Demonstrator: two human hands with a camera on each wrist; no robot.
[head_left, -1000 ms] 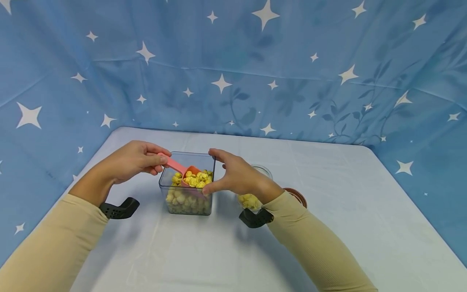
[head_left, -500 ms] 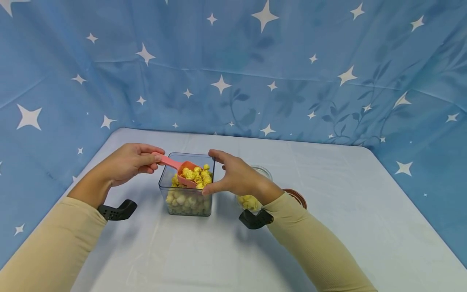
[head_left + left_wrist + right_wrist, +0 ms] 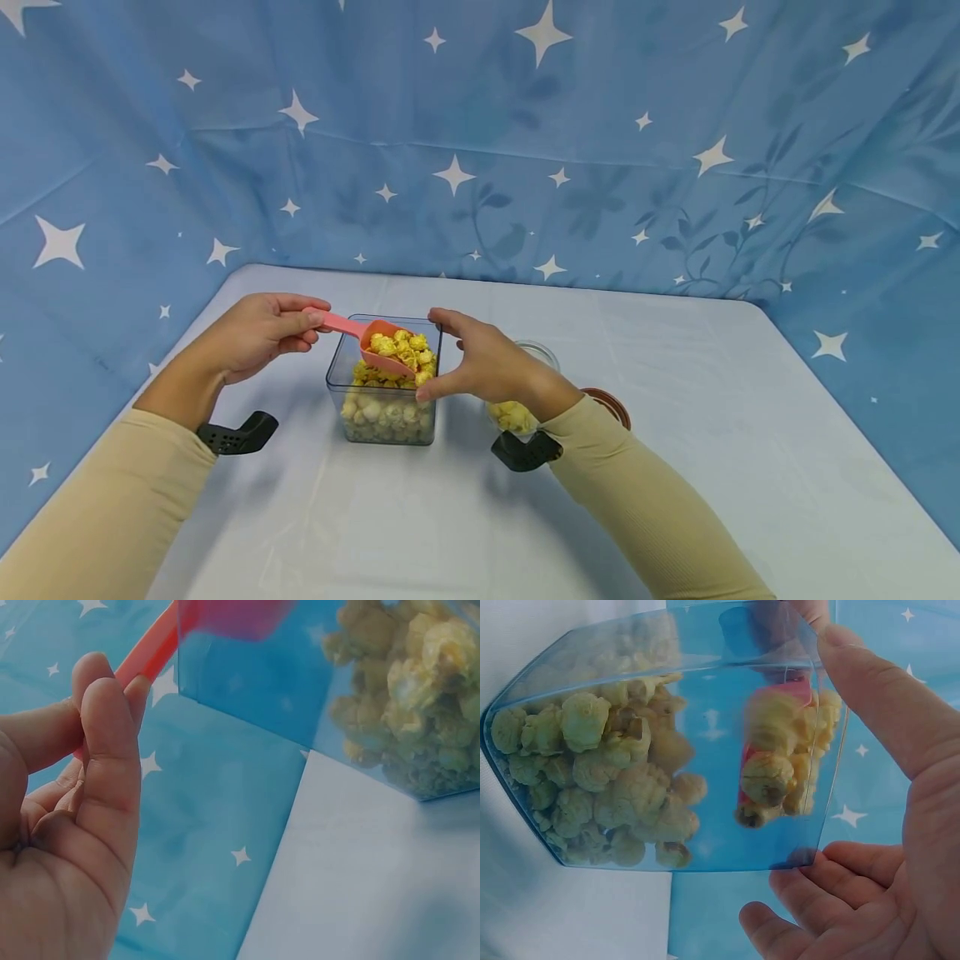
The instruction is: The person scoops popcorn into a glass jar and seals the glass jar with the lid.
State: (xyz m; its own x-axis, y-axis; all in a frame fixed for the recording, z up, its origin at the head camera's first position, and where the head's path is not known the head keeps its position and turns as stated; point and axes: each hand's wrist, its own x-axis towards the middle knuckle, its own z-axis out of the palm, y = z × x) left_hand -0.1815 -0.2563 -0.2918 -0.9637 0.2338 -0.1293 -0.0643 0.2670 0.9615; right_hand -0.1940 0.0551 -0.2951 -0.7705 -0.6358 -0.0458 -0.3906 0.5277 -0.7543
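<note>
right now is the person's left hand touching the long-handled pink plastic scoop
Touching: the left wrist view shows the left hand pinching the scoop by its handle.

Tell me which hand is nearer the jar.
Right. The right hand holds the tub by its side facing the jar; the left hand, past the tub's other side, pinches the scoop.

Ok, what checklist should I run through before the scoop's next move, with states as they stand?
1. Scoop held: ok, the left hand pinches its handle.
2. Scoop loaded: ok, popcorn is heaped in its head.
3. Container steadied: ok, the right hand grips one side at the rim.
4. Scoop clear of the container: not ok, its head shows through the wall, at least partly below the rim.
5. Room in the glass jar: cannot tell, it is partly hidden.
</note>
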